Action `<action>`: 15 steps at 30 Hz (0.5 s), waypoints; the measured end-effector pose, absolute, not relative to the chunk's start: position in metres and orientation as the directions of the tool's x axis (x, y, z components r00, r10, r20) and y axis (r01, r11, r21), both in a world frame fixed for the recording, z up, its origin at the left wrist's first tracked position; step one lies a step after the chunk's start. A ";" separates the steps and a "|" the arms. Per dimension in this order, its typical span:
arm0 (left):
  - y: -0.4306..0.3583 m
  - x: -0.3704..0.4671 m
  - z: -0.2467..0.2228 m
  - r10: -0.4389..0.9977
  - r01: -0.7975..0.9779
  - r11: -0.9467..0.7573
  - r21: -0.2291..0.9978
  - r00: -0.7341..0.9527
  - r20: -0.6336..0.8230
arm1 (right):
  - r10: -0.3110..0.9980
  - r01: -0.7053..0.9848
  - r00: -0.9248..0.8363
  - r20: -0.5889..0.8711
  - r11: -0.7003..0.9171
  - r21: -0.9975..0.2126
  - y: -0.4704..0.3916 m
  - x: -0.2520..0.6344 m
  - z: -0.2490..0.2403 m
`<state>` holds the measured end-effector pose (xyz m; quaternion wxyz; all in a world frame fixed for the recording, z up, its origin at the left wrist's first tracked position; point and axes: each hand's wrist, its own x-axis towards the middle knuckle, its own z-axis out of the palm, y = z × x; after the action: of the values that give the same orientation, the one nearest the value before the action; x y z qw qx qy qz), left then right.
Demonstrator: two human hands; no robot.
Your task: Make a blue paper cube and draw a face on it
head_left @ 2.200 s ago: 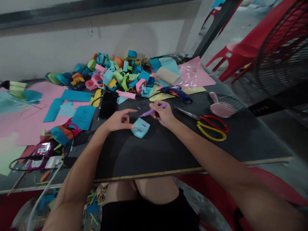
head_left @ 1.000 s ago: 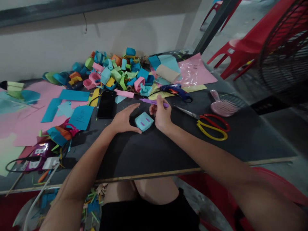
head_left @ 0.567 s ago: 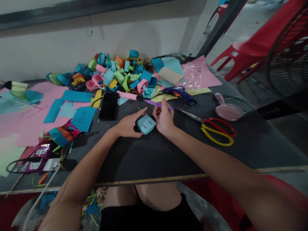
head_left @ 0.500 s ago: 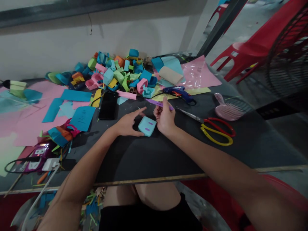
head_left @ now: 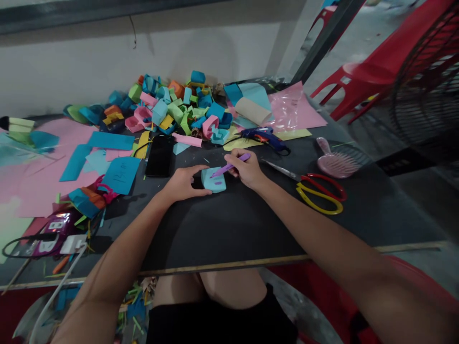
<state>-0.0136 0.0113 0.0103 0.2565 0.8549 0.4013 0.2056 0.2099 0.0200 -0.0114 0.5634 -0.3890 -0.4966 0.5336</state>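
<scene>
A small light blue paper box [head_left: 209, 184] with purple marks on its upper face rests on the dark table. My left hand [head_left: 184, 184] holds it from the left, thumb at the near edge and forefinger at the far edge. Pinched in my right hand [head_left: 247, 168] is a purple marker [head_left: 230, 166], slanting down to the left. Its tip meets the upper face of the box, by one of the marks. To the right lie scissors [head_left: 319, 193] with red and yellow handles, and behind my right hand a blue glue gun [head_left: 265, 137].
Folded paper pieces [head_left: 175, 112] in many colours are heaped along the wall. A black phone [head_left: 160, 156] lies left of my hands, and a pink hairbrush [head_left: 337, 160] at the right. Paper sheets [head_left: 75, 131] cover the left side. A fan [head_left: 428, 91] stands beyond the right edge.
My right hand has turned the marker and brought its tip down to the box's upper face. My left hand has closed in on the box, which now sits slightly higher and further left in view.
</scene>
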 end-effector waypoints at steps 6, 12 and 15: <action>0.011 -0.011 0.009 0.786 0.585 -0.559 0.588 0.599 0.152 | 0.986 -0.186 -0.040 0.159 0.149 -0.971 0.019 0.206 -0.011; 0.012 -0.011 0.008 0.786 0.581 -0.542 0.607 0.606 0.122 | 0.982 -0.167 -0.104 0.159 0.140 -0.976 0.019 0.210 -0.016; 0.011 -0.011 0.009 0.791 0.586 -0.538 0.606 0.600 0.121 | 0.984 -0.149 -0.041 0.176 0.168 -0.974 0.019 0.210 -0.016</action>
<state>-0.0105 0.0112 0.0091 0.2631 0.8550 0.4024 0.1945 0.2100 0.0193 -0.0159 0.5627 -0.4034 -0.5171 0.5031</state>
